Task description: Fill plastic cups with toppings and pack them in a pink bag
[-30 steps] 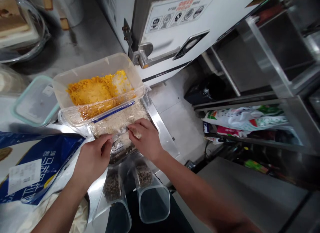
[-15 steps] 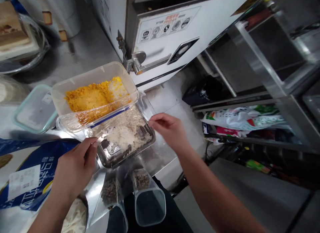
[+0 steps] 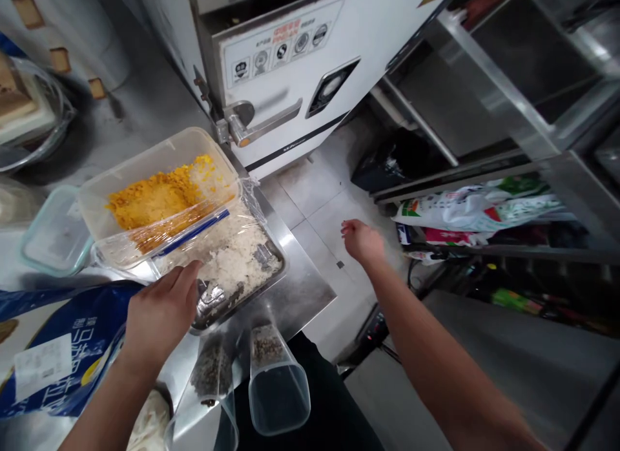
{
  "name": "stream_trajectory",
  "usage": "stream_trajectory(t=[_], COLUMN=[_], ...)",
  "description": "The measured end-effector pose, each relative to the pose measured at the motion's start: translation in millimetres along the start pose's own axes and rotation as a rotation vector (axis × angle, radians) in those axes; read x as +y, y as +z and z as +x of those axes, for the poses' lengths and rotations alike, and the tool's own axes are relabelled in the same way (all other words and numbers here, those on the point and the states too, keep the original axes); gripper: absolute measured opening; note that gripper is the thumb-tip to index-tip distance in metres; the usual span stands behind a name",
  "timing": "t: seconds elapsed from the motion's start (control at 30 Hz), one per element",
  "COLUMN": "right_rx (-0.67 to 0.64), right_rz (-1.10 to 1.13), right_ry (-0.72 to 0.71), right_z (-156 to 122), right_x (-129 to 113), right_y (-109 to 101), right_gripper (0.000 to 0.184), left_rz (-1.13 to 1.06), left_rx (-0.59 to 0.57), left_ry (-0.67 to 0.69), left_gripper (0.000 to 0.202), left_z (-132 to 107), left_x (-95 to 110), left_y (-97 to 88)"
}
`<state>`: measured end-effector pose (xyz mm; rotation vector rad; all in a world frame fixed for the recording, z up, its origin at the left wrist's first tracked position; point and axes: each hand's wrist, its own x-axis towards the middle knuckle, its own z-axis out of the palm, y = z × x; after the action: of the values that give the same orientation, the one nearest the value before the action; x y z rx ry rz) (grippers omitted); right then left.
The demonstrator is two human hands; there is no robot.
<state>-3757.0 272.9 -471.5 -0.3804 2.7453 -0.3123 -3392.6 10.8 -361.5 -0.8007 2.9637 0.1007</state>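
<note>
Left hand: the left hand (image 3: 162, 312) is laid flat and loosely open, fingers together, at the near left corner of a metal tray (image 3: 285, 265); the fingertips (image 3: 190, 272) appear to touch the tray's rim or the film there, and nothing is seen gripped.
Right hand: the right hand (image 3: 361, 240) is held in the air over the floor, well apart from the tray, fingers loosely curled; whether anything small is pinched in it cannot be told.
Metal tray: it is set on a steel counter (image 3: 310, 294) near the counter's corner and is partly filled with pale white crumbs (image 3: 232, 254); bare metal shows at its near end.
Plastic tub: a clear plastic tub (image 3: 145, 160) holding yellow crumbs (image 3: 152, 199) is seen resting partly over the tray's far edge, with cling film (image 3: 249, 196) wrinkled between the two.
Step in hand: judged from the poses, the tray is being steadied by one hand while the other is drawn clear of it, so the work at the tray looks paused between handlings.
Next move: care is called for, since the tub is stacked on the tray and the film is loose; any shift of the tray could tip the tub or spill crumbs.
Nearby: a blue bag (image 3: 62, 335) is seen at the left, and two clear containers (image 3: 276, 386) with dark grains below the counter edge.
</note>
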Motion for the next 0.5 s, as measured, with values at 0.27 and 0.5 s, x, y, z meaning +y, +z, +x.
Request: stream_trajectory(t=[0.27,0.5], right_rx=[-0.629,-0.541], right_rz=[1.066,1.397], right_ry=[0.068,0.312], right_z=[-149.7,-165.9], right_x=[-90.2,-105.8], right_y=[11.3,33.4], right_gripper=[0.045,0.035], left_rz=[0.029,-0.004], left_rx=[-0.135,-0.287], left_ry=[0.188,0.216], left_gripper=[0.048,0.05], left_z=[-0.1,-8.6], left_x=[-5.5,4.3], left_y=[12.9,16.6])
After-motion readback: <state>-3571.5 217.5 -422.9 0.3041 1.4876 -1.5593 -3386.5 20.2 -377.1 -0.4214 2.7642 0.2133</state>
